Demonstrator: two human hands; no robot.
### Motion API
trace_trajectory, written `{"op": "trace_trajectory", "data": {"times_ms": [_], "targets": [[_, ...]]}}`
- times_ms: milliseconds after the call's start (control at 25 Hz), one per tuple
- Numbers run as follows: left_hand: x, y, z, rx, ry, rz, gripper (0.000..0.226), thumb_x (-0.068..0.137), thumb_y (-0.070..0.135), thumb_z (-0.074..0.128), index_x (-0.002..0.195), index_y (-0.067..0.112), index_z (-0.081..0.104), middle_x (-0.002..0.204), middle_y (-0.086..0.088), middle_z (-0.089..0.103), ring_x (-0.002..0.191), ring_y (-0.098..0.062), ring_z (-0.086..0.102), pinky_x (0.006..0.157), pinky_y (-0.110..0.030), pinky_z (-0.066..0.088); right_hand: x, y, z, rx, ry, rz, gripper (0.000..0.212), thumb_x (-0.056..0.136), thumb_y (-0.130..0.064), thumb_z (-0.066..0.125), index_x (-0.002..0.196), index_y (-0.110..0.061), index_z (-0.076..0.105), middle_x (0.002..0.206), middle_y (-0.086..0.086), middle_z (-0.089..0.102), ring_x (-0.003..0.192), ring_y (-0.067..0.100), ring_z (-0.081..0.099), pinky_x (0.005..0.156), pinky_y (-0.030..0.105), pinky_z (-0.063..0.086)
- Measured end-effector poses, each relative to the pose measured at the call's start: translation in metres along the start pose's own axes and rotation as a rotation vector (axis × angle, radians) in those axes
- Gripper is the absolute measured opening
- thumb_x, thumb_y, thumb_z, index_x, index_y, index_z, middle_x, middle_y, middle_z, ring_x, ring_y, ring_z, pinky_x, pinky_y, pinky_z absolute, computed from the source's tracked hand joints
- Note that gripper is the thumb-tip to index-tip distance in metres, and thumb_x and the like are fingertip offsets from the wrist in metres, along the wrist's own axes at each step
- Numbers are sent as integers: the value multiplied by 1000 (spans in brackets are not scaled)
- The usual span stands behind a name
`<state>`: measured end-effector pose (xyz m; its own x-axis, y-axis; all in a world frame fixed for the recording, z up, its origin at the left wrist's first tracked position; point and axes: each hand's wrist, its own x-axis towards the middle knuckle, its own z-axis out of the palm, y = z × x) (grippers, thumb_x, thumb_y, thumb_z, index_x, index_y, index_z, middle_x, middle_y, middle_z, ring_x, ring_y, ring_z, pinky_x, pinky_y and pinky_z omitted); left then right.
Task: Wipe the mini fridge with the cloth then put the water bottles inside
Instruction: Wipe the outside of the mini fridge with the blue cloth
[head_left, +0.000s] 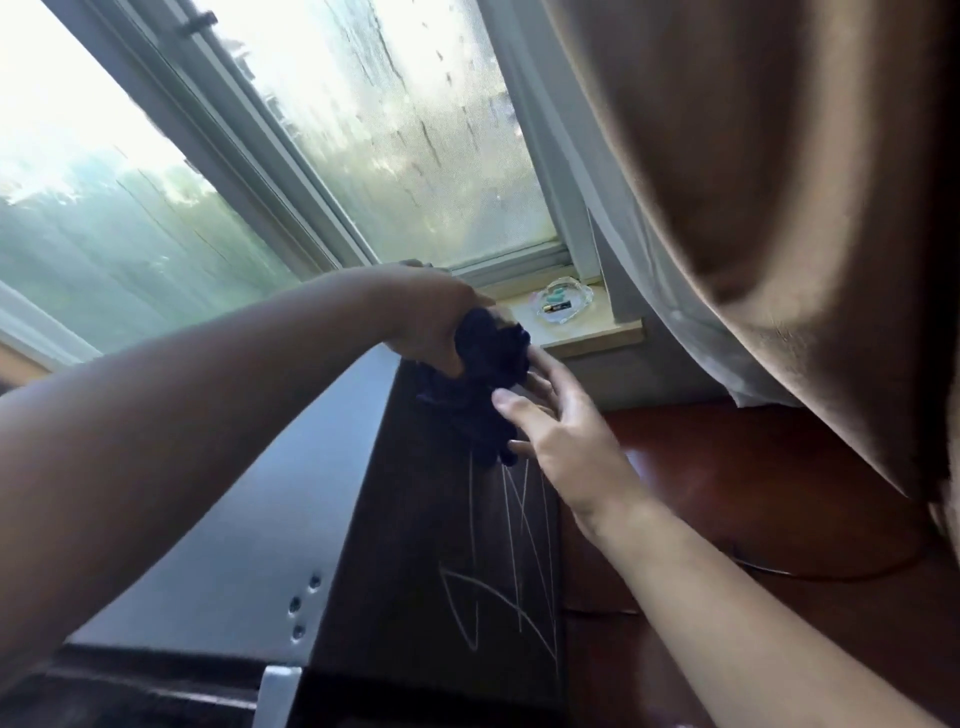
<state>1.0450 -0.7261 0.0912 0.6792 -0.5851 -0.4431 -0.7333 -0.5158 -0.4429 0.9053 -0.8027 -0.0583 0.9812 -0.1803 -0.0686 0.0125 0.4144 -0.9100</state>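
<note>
The dark mini fridge (270, 509) fills the lower middle, with a glossy top and a scratched dark side panel (467, 571). A bunched dark blue cloth (485, 374) hangs over the fridge's far top corner. My left hand (431, 317) grips the cloth from above. My right hand (561, 431) has its fingers spread, and their tips touch the cloth's lower right side. No water bottles are in view.
A fogged window (405, 130) with a grey frame rises behind the fridge. On its wooden sill (597, 332) sits a small clear dish (566, 304). A tan curtain (779, 208) hangs at the right above a reddish wooden floor (753, 493).
</note>
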Motion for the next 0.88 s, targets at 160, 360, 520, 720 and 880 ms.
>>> {"op": "trace_trajectory", "data": {"times_ms": [160, 360, 520, 720, 880], "targets": [[42, -20, 4, 48, 53, -3, 56, 73, 53, 75, 122, 32, 62, 104, 3, 74, 101, -26, 67, 97, -40, 52, 14, -7, -9, 65, 137, 38, 68, 91, -31, 70, 152, -36, 40, 133, -8, 63, 116, 4, 65, 105, 50, 53], [64, -10, 12, 107, 4, -58, 53, 68, 51, 76, 114, 26, 68, 99, 0, 75, 94, -28, 69, 89, -42, 58, 0, 3, -26, -19, 190, 71, 54, 97, -25, 64, 145, -38, 45, 95, -15, 79, 104, 7, 73, 92, 47, 59], [42, 36, 39, 81, -195, 27, 45, 69, 46, 83, 108, 24, 75, 90, 1, 78, 78, -23, 70, 75, -31, 58, -17, 17, -31, -87, 145, 132, 62, 91, -35, 70, 148, -35, 45, 107, -9, 75, 112, 14, 70, 101, 52, 55], [-21, 95, 65, 106, -309, 102, 57, 69, 51, 84, 119, 25, 72, 104, 3, 78, 93, -21, 72, 72, -23, 45, -53, 37, -38, -296, 23, 198, 61, 61, -56, 72, 121, -44, 61, 95, -7, 74, 93, 11, 73, 92, 47, 59], [-74, 128, 66, 132, -303, 92, 59, 67, 55, 81, 120, 32, 67, 105, 8, 76, 102, -21, 71, 83, -28, 52, -90, 46, -45, -411, -117, 187, 23, 73, -33, 78, 95, -35, 71, 70, -8, 68, 65, 7, 67, 67, 34, 56]]}}
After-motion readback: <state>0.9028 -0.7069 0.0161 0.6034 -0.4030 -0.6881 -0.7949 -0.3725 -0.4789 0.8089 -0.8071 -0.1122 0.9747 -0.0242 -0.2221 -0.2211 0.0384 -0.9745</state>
